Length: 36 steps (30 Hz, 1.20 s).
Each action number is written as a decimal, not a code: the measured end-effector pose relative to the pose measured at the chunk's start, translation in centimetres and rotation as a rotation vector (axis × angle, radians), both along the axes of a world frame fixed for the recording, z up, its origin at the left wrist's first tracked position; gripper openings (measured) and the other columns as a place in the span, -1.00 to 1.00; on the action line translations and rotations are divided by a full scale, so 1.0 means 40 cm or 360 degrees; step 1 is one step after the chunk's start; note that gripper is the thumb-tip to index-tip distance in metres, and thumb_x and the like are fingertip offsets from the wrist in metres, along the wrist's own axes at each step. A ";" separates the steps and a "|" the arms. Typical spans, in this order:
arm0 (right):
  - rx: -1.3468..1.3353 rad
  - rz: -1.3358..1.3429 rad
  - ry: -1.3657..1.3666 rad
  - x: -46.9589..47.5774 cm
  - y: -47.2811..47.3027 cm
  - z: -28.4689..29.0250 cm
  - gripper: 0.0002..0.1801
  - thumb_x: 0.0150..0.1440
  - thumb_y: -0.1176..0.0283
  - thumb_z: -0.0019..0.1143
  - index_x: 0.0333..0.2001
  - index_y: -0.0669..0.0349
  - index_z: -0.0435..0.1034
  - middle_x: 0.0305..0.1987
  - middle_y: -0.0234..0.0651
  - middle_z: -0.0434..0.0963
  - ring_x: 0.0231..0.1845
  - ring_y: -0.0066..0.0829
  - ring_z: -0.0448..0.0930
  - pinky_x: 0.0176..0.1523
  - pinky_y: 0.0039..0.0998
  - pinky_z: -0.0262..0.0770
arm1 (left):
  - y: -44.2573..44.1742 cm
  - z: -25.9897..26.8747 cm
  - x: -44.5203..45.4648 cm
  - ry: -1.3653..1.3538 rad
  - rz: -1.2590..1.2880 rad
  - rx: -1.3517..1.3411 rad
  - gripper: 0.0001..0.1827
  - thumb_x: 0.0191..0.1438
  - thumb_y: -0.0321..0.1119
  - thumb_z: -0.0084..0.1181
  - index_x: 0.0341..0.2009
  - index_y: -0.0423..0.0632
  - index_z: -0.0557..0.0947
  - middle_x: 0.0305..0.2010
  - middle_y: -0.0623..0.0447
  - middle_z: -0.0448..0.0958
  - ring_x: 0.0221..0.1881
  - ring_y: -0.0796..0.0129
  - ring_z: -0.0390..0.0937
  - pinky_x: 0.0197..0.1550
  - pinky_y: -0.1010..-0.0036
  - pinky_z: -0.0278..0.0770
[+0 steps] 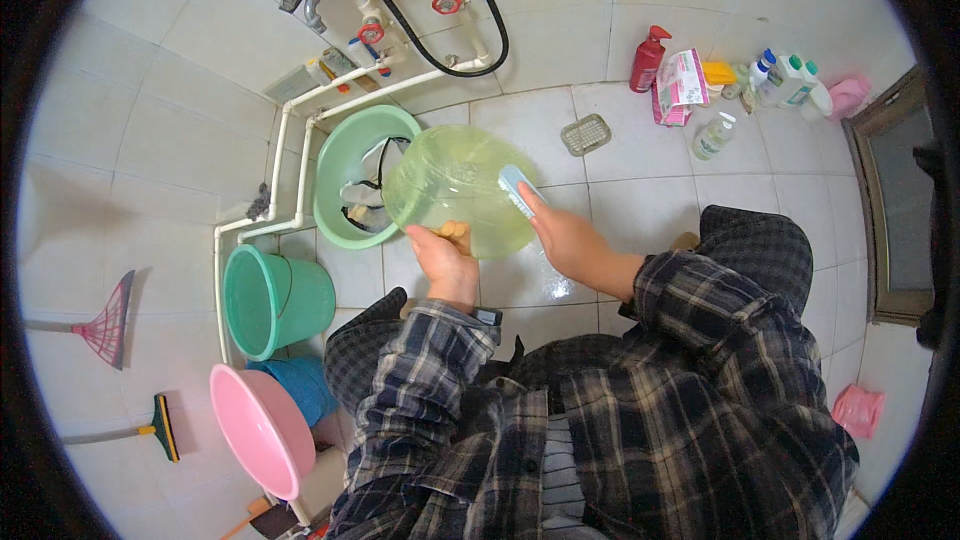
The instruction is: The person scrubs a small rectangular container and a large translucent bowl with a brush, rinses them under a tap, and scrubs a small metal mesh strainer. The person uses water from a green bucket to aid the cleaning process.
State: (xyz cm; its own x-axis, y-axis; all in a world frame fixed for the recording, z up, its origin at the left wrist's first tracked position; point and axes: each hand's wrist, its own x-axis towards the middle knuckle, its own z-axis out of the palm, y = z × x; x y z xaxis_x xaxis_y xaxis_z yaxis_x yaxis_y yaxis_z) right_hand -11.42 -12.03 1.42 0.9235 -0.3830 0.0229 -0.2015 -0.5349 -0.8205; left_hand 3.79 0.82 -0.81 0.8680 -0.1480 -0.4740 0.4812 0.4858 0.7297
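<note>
My left hand [448, 262] grips the edge of a translucent yellow-green plastic basin [457, 172], which is tilted and lifted over the tiled floor. In my right hand [574, 240] is a light blue scrubbing brush [514, 178], its white bristles at the basin's surface. The basin looks wet, with streaks on it. Behind it stands a mint-green basin [327, 199] holding whitish items with black edging; I cannot tell what they are, and the lifted basin hides part of them.
White pipes [281, 157] run along the wall below taps and a black hose [501, 30]. At left stand a green bucket [262, 307], a blue container [307, 386] and a pink basin [259, 431]. A soap dish [586, 135], a pump bottle [712, 136] and several bottles lie right.
</note>
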 end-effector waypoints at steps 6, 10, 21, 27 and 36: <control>-0.0383 0.0223 0.0144 -0.004 0.009 0.056 -0.37 0.25 0.34 -0.17 0.38 -0.17 -0.06 -0.36 -0.05 0.51 -0.42 -0.01 0.53 -0.35 -0.08 0.40 | -0.005 -0.006 -0.013 0.0170 -0.0148 -0.0028 -0.54 0.31 0.14 -0.39 -0.11 0.04 0.40 -0.37 0.15 0.43 -0.51 0.41 0.36 -0.41 0.49 0.47; -0.0367 0.0017 0.0118 -0.016 -0.023 0.110 -0.37 0.24 0.35 -0.12 0.37 -0.20 -0.02 -0.42 -0.06 0.49 -0.44 -0.03 0.51 -0.37 -0.11 0.38 | -0.005 0.033 0.011 0.0200 -0.0097 -0.0212 -0.51 0.31 0.15 -0.42 -0.10 0.06 0.43 -0.34 0.18 0.45 -0.52 0.46 0.33 -0.46 0.54 0.41; -0.1087 0.0214 0.0377 -0.170 -0.133 0.346 -0.37 0.22 0.25 -0.06 0.34 -0.33 0.02 -0.47 -0.14 0.51 -0.49 -0.10 0.55 -0.38 -0.17 0.47 | -0.004 0.100 -0.050 -0.0002 -0.0785 -0.0513 -0.37 0.32 0.13 -0.50 0.28 -0.05 0.21 0.31 -0.02 0.25 0.27 0.15 0.25 0.28 0.21 0.25; -0.0977 -0.0256 0.0133 -0.111 -0.172 0.301 -0.41 0.20 0.27 -0.02 0.30 -0.35 0.12 -0.48 -0.23 0.48 -0.46 -0.13 0.54 -0.39 -0.20 0.46 | 0.044 0.094 -0.030 -0.0095 -0.0912 -0.0670 -0.34 0.30 0.16 -0.49 0.27 -0.06 0.23 0.26 -0.06 0.30 0.22 0.12 0.31 0.25 0.19 0.30; -0.0755 -0.0154 0.0125 -0.092 -0.160 0.157 -0.45 0.20 0.34 -0.04 0.29 -0.19 0.19 -0.48 -0.16 0.47 -0.47 -0.12 0.52 -0.39 -0.21 0.43 | 0.022 0.053 -0.038 -0.0004 -0.0732 -0.0348 -0.33 0.30 0.17 -0.50 0.29 -0.03 0.20 0.31 -0.03 0.24 0.28 0.12 0.23 0.30 0.17 0.24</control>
